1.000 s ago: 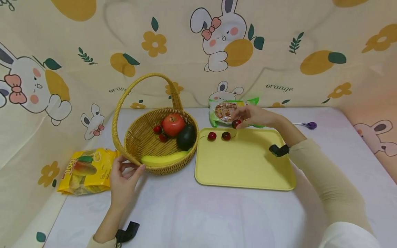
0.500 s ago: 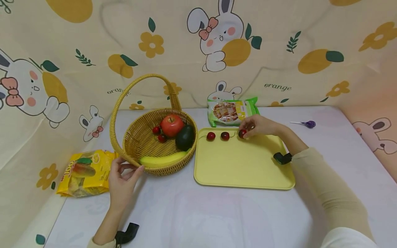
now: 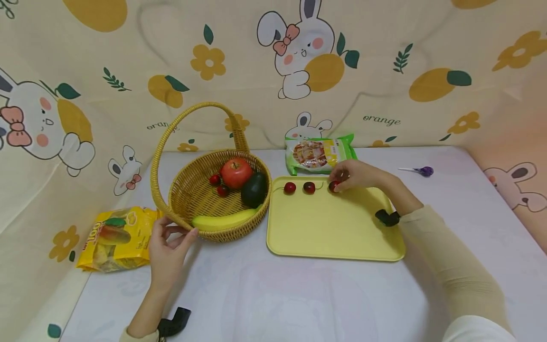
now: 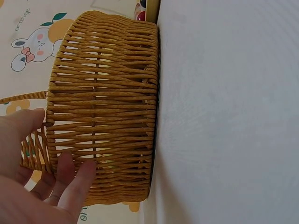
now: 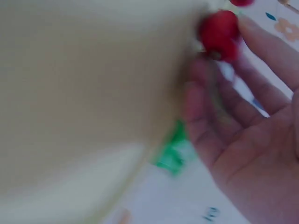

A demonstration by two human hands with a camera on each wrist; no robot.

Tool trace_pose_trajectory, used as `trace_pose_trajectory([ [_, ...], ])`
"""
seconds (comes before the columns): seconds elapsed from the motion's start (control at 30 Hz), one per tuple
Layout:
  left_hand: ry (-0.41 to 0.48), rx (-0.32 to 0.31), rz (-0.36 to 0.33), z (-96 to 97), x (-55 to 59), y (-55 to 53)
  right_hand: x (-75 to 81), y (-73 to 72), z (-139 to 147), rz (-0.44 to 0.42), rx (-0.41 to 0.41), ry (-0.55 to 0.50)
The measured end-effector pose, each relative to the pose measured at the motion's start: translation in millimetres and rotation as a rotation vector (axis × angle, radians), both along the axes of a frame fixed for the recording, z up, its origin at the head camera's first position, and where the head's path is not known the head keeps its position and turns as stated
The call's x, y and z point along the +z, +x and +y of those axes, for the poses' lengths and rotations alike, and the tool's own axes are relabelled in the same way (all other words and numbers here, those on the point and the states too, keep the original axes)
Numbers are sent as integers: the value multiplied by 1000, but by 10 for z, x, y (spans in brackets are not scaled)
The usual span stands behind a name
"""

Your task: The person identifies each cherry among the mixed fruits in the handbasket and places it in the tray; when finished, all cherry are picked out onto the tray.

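Observation:
My right hand (image 3: 352, 174) pinches a dark red cherry (image 3: 334, 186) at the back edge of the yellow tray (image 3: 335, 232); in the right wrist view the cherry (image 5: 219, 35) sits at the thumb and fingertips, slightly blurred. Two more cherries lie to its left on the tray, one at the back left corner (image 3: 289, 188) and one beside it (image 3: 309, 187). With its fingers at the rim by the handle's near foot, my left hand (image 3: 168, 254) grips the wicker basket (image 4: 103, 107). Inside the basket are a red apple (image 3: 236, 173), an avocado (image 3: 254, 190), a banana (image 3: 224, 220) and two small cherries (image 3: 222, 191).
A yellow mango snack bag (image 3: 119, 240) lies left of the basket. Behind the tray is a green and clear snack packet (image 3: 318, 154). A purple lollipop (image 3: 425, 171) lies at the back right. The patterned cloth (image 3: 239, 57) rises behind the table.
My right hand has brought the cherry from in front of the snack packet down and right onto the tray's back edge. The left hand stays on the basket.

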State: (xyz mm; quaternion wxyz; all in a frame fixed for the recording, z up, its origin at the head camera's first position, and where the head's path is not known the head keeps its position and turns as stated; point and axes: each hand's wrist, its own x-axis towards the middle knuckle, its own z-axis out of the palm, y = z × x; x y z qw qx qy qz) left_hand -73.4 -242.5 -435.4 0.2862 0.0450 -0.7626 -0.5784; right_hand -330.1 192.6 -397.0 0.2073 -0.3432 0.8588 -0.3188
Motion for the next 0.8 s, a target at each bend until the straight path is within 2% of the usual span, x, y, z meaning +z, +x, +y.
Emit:
trace_pose_trajectory([
  [0.1, 9, -1, 0, 7, 17, 12, 226, 2, -158, 89, 14, 23],
  [0.2, 11, -10, 18, 13, 16, 19, 475, -2, -495, 149, 30, -42],
  [0.37, -18, -20, 50, 12, 11, 12, 801, 30, -1409, 148, 115, -236],
  [0.47, -45, -16, 54, -12, -5, -7, 905, 77, -2049, 122, 190, -297],
  [0.6, -47, -20, 58, -42, -19, -25, 873, 154, -2812, 55, 249, -295],
  [0.7, -22, -37, 67, -44, -11, -28, 746, 222, -3195, -11, 217, -260],
  [0.8, -14, -46, 78, -45, -13, -26, 592, 270, -3398, -85, 161, -252],
])
